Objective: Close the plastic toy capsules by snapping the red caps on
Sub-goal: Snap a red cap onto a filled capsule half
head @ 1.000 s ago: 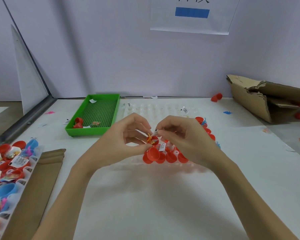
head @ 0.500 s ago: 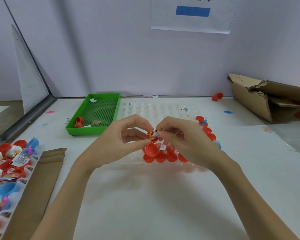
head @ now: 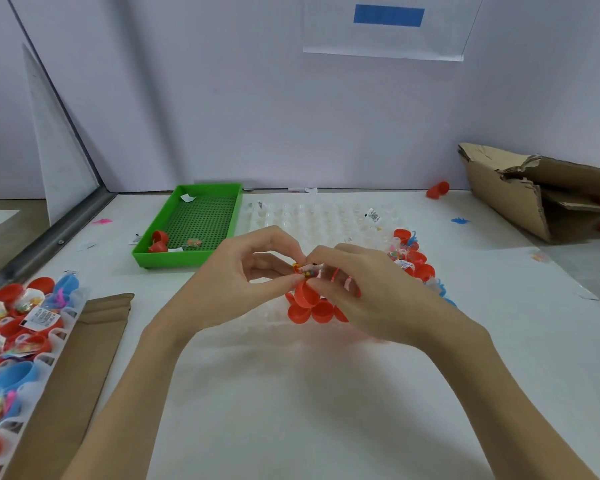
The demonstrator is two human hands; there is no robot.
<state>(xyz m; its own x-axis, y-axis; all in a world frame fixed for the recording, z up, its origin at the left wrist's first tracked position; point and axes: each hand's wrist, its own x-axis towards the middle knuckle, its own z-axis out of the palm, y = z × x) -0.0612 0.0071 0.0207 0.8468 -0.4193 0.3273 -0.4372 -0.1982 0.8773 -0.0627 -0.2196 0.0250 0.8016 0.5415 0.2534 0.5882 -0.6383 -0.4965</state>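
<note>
Head view: left hand [head: 246,271] and right hand [head: 371,289] are met at centre, above the near edge of the clear tray [head: 326,216]. A small capsule [head: 303,270] with coloured bits inside is pinched between left thumb and forefinger; remaining left fingers are curled loosely. The same capsule is pinched from the other side by the right fingertips [head: 317,263]. Whether a cap is seated on it cannot be told.

A red cap [head: 307,294] is seen just below the pinch, touching the right fingers; more red caps [head: 323,311] are lined up on the tray's near edge, under the right hand. Further capsules and caps [head: 416,263] are packed along the tray's right side.

Edges: green tray [head: 187,261] just left of the clear tray, two red caps in its near corner. Rack of red and blue capsules [head: 18,323] at the counter's left edge, cardboard strip [head: 84,358] beside it. Torn cardboard box [head: 541,192] far right. Bare counter [head: 291,410] is left between the forearms.
</note>
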